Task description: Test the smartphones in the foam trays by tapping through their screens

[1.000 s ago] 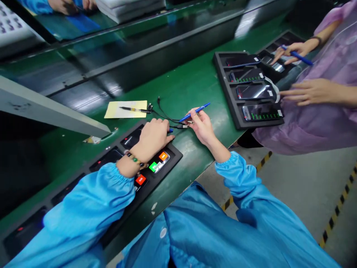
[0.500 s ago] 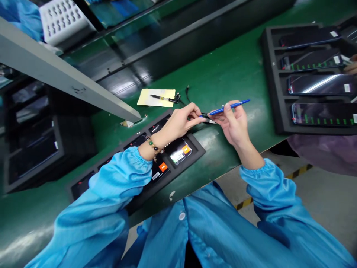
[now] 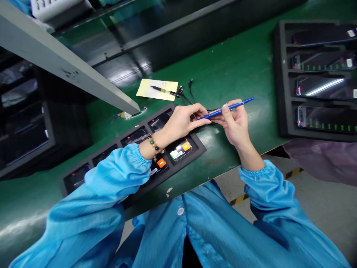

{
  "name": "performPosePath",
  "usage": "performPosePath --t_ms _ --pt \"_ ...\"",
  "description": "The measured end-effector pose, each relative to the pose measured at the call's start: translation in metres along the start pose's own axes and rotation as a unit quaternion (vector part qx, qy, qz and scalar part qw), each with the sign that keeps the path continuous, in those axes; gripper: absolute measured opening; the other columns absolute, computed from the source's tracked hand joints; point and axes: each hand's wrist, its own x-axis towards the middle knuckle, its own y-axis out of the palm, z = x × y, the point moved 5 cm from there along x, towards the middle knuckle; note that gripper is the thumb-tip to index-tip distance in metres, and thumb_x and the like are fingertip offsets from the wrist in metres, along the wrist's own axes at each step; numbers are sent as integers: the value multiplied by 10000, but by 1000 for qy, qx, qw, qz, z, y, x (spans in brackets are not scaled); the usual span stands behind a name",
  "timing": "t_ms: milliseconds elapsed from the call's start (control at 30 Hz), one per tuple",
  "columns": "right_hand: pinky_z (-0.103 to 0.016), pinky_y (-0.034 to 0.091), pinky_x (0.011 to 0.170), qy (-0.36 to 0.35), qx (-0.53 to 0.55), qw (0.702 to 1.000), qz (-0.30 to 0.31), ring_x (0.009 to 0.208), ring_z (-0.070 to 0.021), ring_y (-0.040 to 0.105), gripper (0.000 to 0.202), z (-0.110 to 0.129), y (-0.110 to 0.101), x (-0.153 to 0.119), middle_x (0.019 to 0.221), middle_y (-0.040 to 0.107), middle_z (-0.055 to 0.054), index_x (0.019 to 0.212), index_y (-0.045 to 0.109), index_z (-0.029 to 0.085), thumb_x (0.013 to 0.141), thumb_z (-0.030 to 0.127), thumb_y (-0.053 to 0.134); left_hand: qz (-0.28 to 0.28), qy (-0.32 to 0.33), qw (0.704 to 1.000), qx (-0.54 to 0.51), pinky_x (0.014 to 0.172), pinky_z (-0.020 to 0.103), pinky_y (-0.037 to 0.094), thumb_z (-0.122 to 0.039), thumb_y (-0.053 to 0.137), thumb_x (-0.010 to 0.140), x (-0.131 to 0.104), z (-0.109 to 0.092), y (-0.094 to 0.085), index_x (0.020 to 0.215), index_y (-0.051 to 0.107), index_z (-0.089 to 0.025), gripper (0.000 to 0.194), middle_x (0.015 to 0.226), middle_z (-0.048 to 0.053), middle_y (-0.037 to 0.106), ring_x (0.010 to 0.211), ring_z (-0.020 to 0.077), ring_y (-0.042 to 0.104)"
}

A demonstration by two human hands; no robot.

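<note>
A blue pen (image 3: 242,103) is held in my right hand (image 3: 235,121), its lower end reaching to the fingers of my left hand (image 3: 185,119). Thumb and fingers of my left hand are pinched by that pen end and a black cable; exactly what they grip is partly hidden. Black cables (image 3: 191,89) run from behind the hands toward a yellow pad (image 3: 143,89). Under my left wrist lies a black foam tray (image 3: 199,146) with several phones, two of them bearing orange stickers (image 3: 186,146).
A black pen (image 3: 161,89) lies on the yellow pad. At the right is another foam tray (image 3: 283,80) holding several phones. A grey metal post (image 3: 72,67) slants down at the left, beside stacked dark trays (image 3: 67,123).
The blue pen has shifted left, its lower end now at my left fingers. The white piece seen between my hands is no longer visible. The whole view has shifted slightly.
</note>
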Motion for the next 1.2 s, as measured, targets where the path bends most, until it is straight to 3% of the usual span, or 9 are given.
performPosePath --t_ms 200,467,600,700,800,900,967,1033,1200 --pt "-399 697 911 -92 -144 985 -14 869 -186 783 390 11 -2 -10 915 768 2 914 669 278 866 572 920 8 43 999 14 773 276 528 -347 859 981 -3 -1 -1 1006 765 -172 201 927 21 806 820 155 731" --pt "-379 674 953 -117 -154 981 -26 901 -169 781 298 7 17 -26 941 772 5 941 719 244 904 467 912 30 28 999 -8 747 309 509 -263 812 1007 -11 -19 -11 1117 681 -208 180 907 -3 773 814 183 729" --pt "-471 659 1028 -151 -251 956 18 1071 -242 791 190 13 28 -26 1055 806 -54 1008 773 249 942 403 864 41 -7 996 80 908 394 570 -214 903 895 -35 -21 -47 1285 705 -246 438 1070 59 782 1047 286 759" --pt "-559 593 1143 -201 -418 883 71 1228 -282 748 192 21 20 -19 1252 795 -102 1181 809 260 1021 329 731 4 -59 985 164 1170 569 512 -330 970 823 -94 -14 -104 1358 721 -276 592 1371 80 745 1353 395 669" --pt "-658 496 1229 -238 -536 800 131 1396 -324 672 386 25 18 -30 1445 746 -120 1389 754 265 1058 228 558 -49 -144 951 269 1241 647 455 -573 814 955 -194 -13 -159 1452 696 -286 586 1473 62 723 1408 414 639" --pt "-634 548 1166 -280 -497 806 159 1379 -328 683 468 29 33 -66 1330 804 -79 1417 719 301 1009 151 547 -211 -317 855 353 1300 627 435 -625 630 1068 -312 -20 -190 1567 618 -384 554 1566 -33 672 1461 372 605" --pt "-606 567 1138 -279 -472 792 269 1350 -321 702 552 22 57 -95 1309 820 -44 1452 681 359 967 119 566 -327 -419 777 339 1306 599 469 -605 610 1075 -382 -25 -187 1535 597 -568 461 1554 -189 658 1435 337 630" --pt "-600 559 1137 -272 -472 764 345 1347 -319 701 606 15 78 -116 1343 814 -24 1487 640 382 953 105 568 -394 -458 741 294 1280 602 522 -581 624 1064 -428 -23 -170 1484 603 -648 426 1498 -246 685 1371 322 680" --pt "-593 506 1222 -233 -498 782 293 1487 -329 578 541 11 97 -100 1503 722 -82 1569 575 297 1040 188 530 -464 -431 747 203 1181 602 602 -499 678 1031 -462 5 -137 1464 648 -598 445 1451 -164 742 1295 316 736"
